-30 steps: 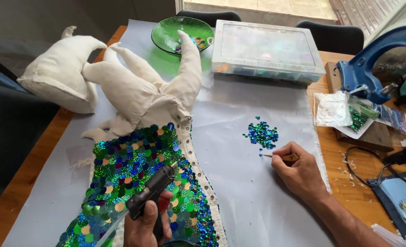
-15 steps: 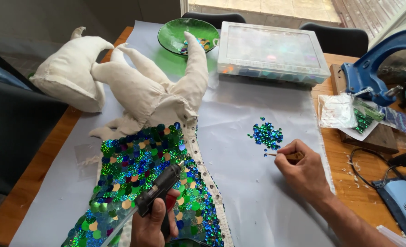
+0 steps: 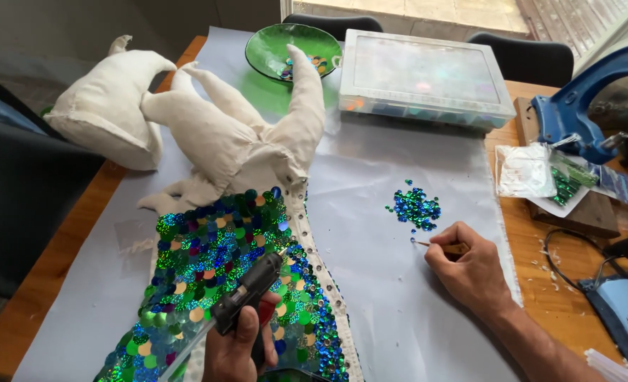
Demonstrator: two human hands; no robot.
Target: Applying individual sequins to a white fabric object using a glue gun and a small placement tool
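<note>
Stuffed fabric figure (image 3: 236, 152): lower body sequinned, upper bare. Left hand (image 3: 236, 350) grips glue gun (image 3: 246, 293) over it; right hand (image 3: 473, 272) pinches stick (image 3: 445, 246) beside loose sequin pile (image 3: 414, 207) (plenty unplaced).

I see two bare hands: left hand (image 3: 232, 350) and right hand (image 3: 469, 272). The right forearm (image 3: 540, 346) is uncovered with no sleeve on its visible length. I note no gloves, rings or watch.

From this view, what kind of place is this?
Likely a home craft table: left hand holds a glue gun over a sequin-covered stuffed figure, with loose sequins and a compartment box nearby.
</note>
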